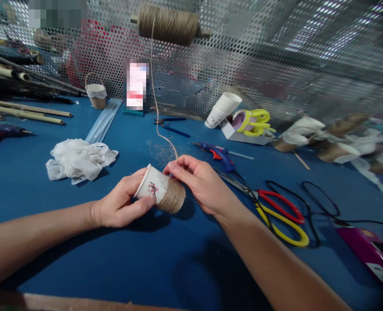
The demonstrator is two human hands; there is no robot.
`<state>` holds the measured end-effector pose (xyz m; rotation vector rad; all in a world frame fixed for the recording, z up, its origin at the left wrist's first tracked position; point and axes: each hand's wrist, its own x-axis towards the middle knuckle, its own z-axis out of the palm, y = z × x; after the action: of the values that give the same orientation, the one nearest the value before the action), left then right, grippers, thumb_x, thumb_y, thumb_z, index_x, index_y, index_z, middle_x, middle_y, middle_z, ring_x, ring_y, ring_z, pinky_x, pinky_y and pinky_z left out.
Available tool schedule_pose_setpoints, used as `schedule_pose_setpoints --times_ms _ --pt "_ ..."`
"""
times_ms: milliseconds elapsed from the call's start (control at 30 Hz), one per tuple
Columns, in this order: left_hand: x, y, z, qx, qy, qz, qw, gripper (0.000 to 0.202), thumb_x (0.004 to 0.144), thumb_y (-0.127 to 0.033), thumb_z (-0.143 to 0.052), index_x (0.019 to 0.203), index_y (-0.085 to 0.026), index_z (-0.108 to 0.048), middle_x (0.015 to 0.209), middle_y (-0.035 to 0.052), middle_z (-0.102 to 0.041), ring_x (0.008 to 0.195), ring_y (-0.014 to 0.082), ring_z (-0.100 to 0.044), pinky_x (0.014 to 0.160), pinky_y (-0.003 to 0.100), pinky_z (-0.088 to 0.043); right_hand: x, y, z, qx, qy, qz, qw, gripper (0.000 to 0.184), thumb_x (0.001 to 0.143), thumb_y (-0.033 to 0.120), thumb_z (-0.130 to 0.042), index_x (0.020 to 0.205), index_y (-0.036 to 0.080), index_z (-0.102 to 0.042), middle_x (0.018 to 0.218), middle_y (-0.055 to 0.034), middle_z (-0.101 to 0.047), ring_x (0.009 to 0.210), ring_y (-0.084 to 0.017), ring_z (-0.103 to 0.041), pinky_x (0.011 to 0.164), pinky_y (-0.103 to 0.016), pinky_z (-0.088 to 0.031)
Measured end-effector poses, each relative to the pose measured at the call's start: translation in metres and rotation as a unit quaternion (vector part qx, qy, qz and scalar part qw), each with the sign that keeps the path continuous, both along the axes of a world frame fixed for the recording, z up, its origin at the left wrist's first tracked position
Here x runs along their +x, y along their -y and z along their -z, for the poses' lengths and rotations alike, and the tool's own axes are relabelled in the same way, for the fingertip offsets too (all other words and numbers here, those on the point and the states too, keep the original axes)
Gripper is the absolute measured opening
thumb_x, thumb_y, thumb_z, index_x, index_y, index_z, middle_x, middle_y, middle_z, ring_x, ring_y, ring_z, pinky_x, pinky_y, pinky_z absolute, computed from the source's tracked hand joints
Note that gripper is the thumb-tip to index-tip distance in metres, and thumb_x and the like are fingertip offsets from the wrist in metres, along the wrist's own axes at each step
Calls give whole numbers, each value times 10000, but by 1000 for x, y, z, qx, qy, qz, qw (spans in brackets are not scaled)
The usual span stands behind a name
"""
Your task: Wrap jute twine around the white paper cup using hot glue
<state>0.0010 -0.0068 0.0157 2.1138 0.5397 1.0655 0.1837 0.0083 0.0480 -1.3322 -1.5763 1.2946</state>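
Two bare forearms [266, 246] reach over a blue table [120, 263]. Between them a paper cup [161, 190] tilts sideways, its long axis running from rim at left down to base at right. The left hand [125, 201] clasps the rim end; the right hand [199, 183], nearer the base's twine wrapping [172, 196], pinches loose twine [155, 101] hanging from a spool [168, 26].

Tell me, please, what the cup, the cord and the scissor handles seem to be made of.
The cup: probably paper with a smooth finish, from its white wall, rolled rim and printed pattern.
The cord: likely jute or similar fibre, dull brown and rough-looking where wound round the cup.
The scissor handles: apparently smooth plastic, given their even red and yellow colour; coated metal is possible.
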Motion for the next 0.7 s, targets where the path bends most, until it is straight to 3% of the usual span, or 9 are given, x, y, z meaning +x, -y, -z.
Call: schedule_pose_setpoints --times_ms 133,367,700 --pt "0 0 -2 -14 -11 -6 1000 125 812 -157 -429 701 -144 -485 717 48 -529 677 144 -455 663 282 -413 1 0 -4 31 23 8 999 219 777 381 -570 726 169 -554 705 1 -554 667 -119 -483 656 -276 -389" --pt "0 1 -2 -26 7 -4 1000 138 806 -159 -448 677 -140 -496 678 38 -515 670 148 -441 714 313 -426 -2 0 0 26 45 -3 999 252 775 405 -572 702 167 -535 656 21 -517 611 -104 -430 589 -264 -352" --pt "1 -4 3 81 26 10 996 148 761 -84 -453 650 -177 -427 597 -6 -469 621 140 -405 804 345 -382 -5 3 5 23 53 -19 998 249 816 418 -512 722 188 -500 673 29 -490 620 -112 -418 581 -269 -336"
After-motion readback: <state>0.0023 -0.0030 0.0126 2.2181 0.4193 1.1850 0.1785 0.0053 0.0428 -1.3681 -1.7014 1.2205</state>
